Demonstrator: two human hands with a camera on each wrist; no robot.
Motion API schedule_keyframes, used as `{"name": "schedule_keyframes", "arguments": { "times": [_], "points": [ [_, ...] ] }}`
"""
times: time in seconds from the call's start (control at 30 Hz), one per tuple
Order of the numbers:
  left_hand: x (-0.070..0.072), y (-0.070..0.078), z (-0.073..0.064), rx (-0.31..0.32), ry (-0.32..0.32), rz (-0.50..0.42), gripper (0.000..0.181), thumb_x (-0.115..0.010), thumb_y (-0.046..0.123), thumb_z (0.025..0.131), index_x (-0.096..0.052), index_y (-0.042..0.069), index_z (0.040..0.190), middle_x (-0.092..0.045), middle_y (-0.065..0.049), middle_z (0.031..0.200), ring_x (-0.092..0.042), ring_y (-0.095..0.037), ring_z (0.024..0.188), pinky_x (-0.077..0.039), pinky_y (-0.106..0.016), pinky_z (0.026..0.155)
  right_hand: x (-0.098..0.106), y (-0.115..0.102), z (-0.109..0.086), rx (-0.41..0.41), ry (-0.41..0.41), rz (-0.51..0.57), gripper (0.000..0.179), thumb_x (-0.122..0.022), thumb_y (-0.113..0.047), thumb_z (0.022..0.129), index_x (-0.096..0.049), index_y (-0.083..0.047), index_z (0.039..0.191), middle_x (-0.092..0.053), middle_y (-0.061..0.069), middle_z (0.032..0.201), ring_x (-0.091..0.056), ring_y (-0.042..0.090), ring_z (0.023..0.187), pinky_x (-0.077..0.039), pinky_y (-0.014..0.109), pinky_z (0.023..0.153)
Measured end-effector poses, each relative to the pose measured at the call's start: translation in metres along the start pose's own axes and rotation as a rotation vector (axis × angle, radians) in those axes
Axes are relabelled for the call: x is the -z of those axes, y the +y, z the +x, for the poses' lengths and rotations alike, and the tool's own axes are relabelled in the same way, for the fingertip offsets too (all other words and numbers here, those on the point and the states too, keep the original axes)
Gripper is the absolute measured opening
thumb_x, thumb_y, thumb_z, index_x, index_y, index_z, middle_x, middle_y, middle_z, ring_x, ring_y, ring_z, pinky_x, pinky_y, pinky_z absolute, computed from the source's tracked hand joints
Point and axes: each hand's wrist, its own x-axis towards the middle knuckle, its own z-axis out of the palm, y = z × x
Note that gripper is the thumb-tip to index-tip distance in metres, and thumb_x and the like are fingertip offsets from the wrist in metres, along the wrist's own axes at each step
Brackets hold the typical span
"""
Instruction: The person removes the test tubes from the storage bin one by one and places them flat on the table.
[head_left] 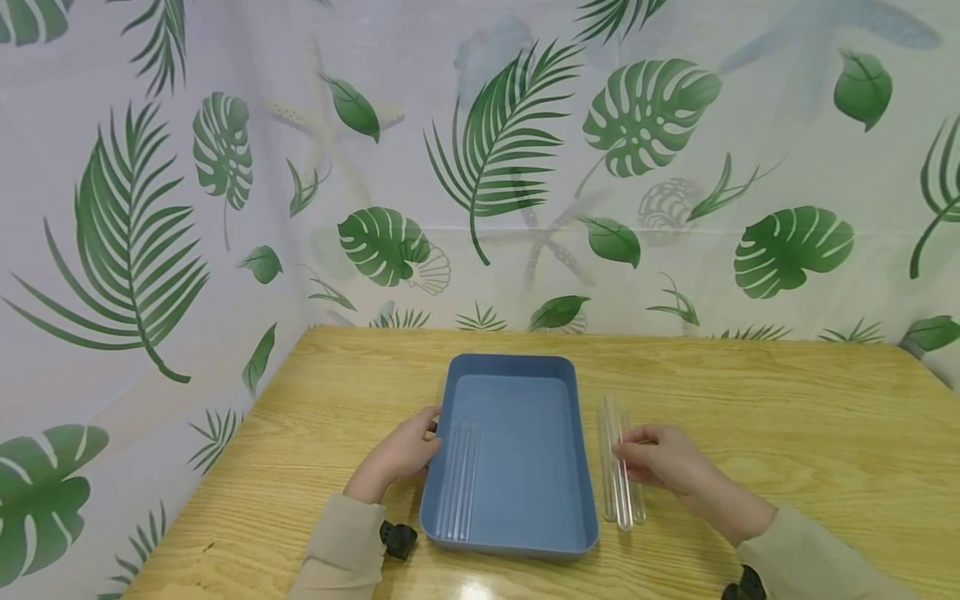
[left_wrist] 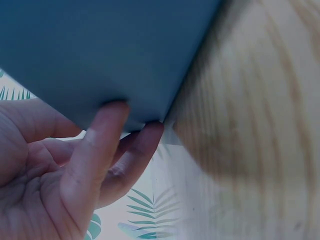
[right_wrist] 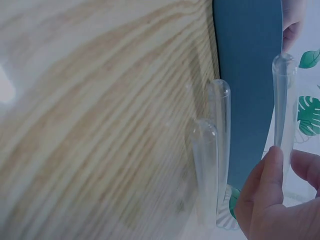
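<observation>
One test tube: raised above the tabletop, right of the blue tray; could slip (smooth and round) under a loose pinch, rolling the two lower tubes.
Right hand: narrowed, pinching that tube.
Left hand: loosely spread, fingertips touching the tray's side.

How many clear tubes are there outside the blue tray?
3. The right hand holds one tube; a second tube and a third tube lie on the table, right of the blue tray. No other seems hidden there.
</observation>
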Motion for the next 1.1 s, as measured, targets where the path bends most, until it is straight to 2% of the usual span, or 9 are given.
{"name": "schedule_keyframes", "arguments": {
  "times": [0.2, 0.5, 1.1],
  "points": [
    [0.0, -0.001, 0.0, 0.002, -0.003, -0.006, 0.045, -0.04, 0.002, 0.09, -0.03, -0.004, 0.134, -0.047, -0.025, 0.116, -0.055, -0.028, 0.089, -0.049, -0.034, 0.06, -0.001, -0.004, -0.004, -0.014, 0.021, -0.022, 0.036, -0.055, -0.01, 0.086, -0.044, 0.016, 0.108, -0.057, 0.008, 0.085, -0.056, 0.01, 0.07, -0.049, 0.025, 0.064],
    [0.0, -0.002, 0.001, -0.004, -0.006, -0.002, 0.045, -0.04, 0.002, 0.09, -0.03, -0.004, 0.134, -0.047, -0.025, 0.115, -0.055, -0.027, 0.088, -0.048, -0.033, 0.059, 0.001, -0.004, -0.006, -0.012, 0.04, -0.025, 0.035, -0.056, -0.011, 0.084, -0.046, 0.016, 0.106, -0.057, 0.006, 0.082, -0.056, 0.009, 0.067, -0.049, 0.024, 0.062],
    [0.0, -0.002, 0.002, 0.0, -0.004, 0.004, 0.045, -0.04, 0.003, 0.091, -0.029, -0.004, 0.134, -0.047, -0.025, 0.117, -0.054, -0.028, 0.091, -0.048, -0.034, 0.06, 0.009, 0.0, -0.006, -0.022, 0.053, -0.049, 0.036, -0.055, -0.01, 0.086, -0.044, 0.017, 0.107, -0.057, 0.01, 0.086, -0.056, 0.011, 0.07, -0.05, 0.026, 0.064]
  ]
}}
